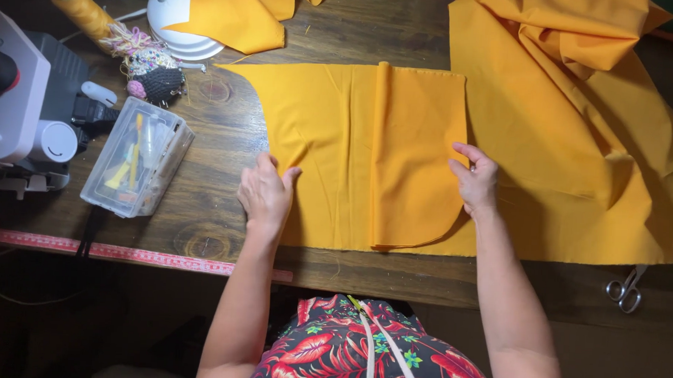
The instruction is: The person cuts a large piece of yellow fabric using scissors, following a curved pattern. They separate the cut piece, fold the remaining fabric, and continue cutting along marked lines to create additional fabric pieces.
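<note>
A cut piece of orange fabric (353, 137) lies flat on the dark wooden table (201, 229), with a folded ridge running down its middle. My left hand (265, 194) rests on the fabric's left edge, fingers pinching the cloth. My right hand (475, 179) grips the right edge of the same folded piece, thumb on top. A larger sheet of the same orange fabric (592, 131) spreads under and beyond it to the right, bunched at the top.
A clear plastic box (136, 160) of small sewing tools stands left, next to a white sewing machine (15, 88). A pincushion (155, 75), a yellow thread cone (82, 9), a white lamp base (174, 19), a red tape measure (125, 252) and scissors (626, 290) lie around.
</note>
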